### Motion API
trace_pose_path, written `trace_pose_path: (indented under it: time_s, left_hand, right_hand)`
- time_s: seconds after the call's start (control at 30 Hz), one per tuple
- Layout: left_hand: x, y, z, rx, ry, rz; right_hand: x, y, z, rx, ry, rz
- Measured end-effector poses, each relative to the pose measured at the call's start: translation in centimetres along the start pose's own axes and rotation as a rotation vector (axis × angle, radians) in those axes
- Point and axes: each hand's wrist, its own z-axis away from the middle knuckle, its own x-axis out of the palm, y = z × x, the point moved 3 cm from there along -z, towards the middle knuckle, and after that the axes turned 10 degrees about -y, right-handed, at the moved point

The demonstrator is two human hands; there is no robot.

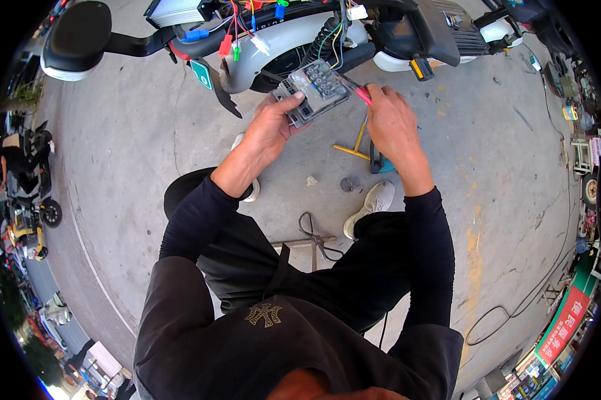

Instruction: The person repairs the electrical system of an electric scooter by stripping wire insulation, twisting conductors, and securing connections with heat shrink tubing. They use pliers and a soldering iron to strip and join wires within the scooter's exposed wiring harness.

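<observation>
The grey control box (312, 91) sits clamped in the left hand (274, 123), thumb across its near top edge and fingers wrapped underneath, so the hold is tight and full. The box is a flat oblong held up in front of the scooter (280, 40), its long axis running from lower left to upper right, with the open face and its row of round black parts turned up toward the head. A bundle of coloured wires (330, 37) climbs from its far end into the scooter body. Just to the right of that grip, the right hand (390, 120) is curled shut around a red-handled tool (362, 94), whose thin tip reaches leftward and touches the right edge of the box. The work in hand looks like probing or loosening something inside the opened box; the next move seems to call for a steady left hold while the tip is pressed or turned without slipping onto the wires. Below the hands, on the concrete ground (134, 167), lie a yellow cross wrench (355, 148), a small round part (346, 184) and dark pliers (314, 235), near a white shoe (374, 203). More bright plugs (228, 45) hang from the scooter farther left.
</observation>
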Motion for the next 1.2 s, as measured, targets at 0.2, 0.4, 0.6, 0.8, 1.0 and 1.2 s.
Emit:
trace_pose_path:
  time_s: [0.2,0.4,0.6,0.8,1.0,1.2]
  left_hand:
    - [-0.2,-0.2,-0.2,-0.027,0.0,0.014]
    - [-0.2,-0.3,-0.2,-0.04,-0.034,0.034]
    - [0.0,-0.2,0.0,-0.034,-0.026,0.032]
    - [-0.2,-0.4,-0.2,-0.036,-0.033,0.038]
    - [-0.2,-1.1,-0.2,-0.004,-0.067,0.102]
    - [0.0,-1.2,-0.2,0.015,-0.058,0.126]
  right_hand:
    - [0.0,0.5,-0.1,-0.058,-0.004,0.002]
    - [0.1,1.2,-0.2,-0.11,-0.021,-0.037]
    - [0.0,1.3,0.0,-0.114,-0.031,-0.063]
    - [-0.1,1.0,-0.1,-0.089,-0.061,-0.063]
    - [0.1,1.4,-0.2,-0.136,-0.027,-0.1]
    - [0.3,1.6,-0.6,-0.164,0.016,0.007]
